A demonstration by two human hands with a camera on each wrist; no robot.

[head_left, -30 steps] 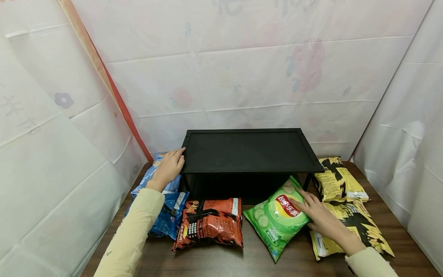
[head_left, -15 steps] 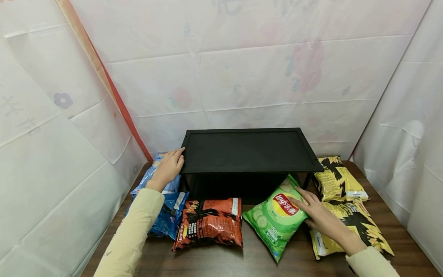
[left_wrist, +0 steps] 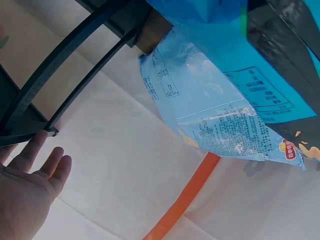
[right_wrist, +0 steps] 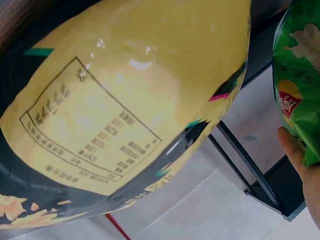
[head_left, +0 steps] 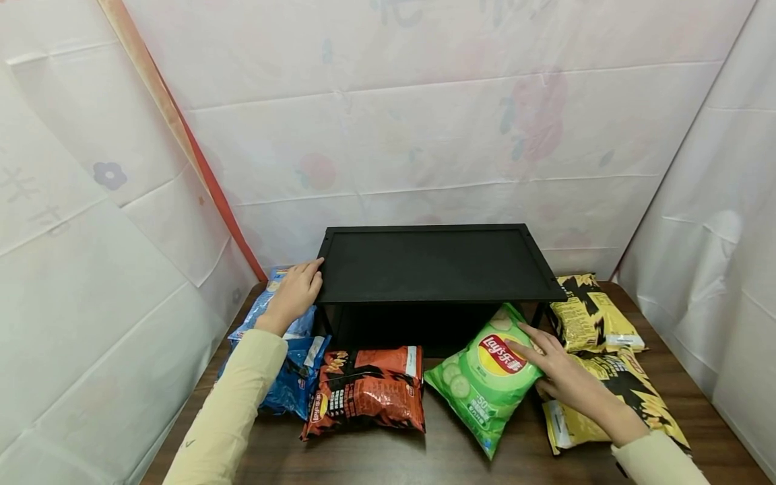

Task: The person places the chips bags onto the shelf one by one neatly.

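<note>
In the head view my right hand (head_left: pixel 566 374) holds a green bag of potato chips (head_left: pixel 485 384) by its right side. Its fingers lie on the front, and in the right wrist view a digit presses the bag's edge. The bag leans tilted at the right front of a black two-tier shelf (head_left: pixel 424 266), its top corner under the upper board's front edge. My left hand (head_left: pixel 294 293) touches the upper board's left edge with fairly straight fingertips; the left wrist view shows this hand (left_wrist: pixel 30 195) beside the shelf frame.
An orange-red chip bag (head_left: pixel 366 391) lies before the shelf. A dark blue bag (head_left: pixel 297 380) and a light blue bag (left_wrist: pixel 200 100) are at the left. Two yellow-black bags, the rear one (head_left: pixel 591 313) and the front one (head_left: pixel 630 391), lie right. White sheets (head_left: pixel 424 135) surround the table (head_left: pixel 364 465).
The green chip bag has turned slightly and its top has shifted a little to the left, with my right hand staying on it. My left hand has not visibly moved.
</note>
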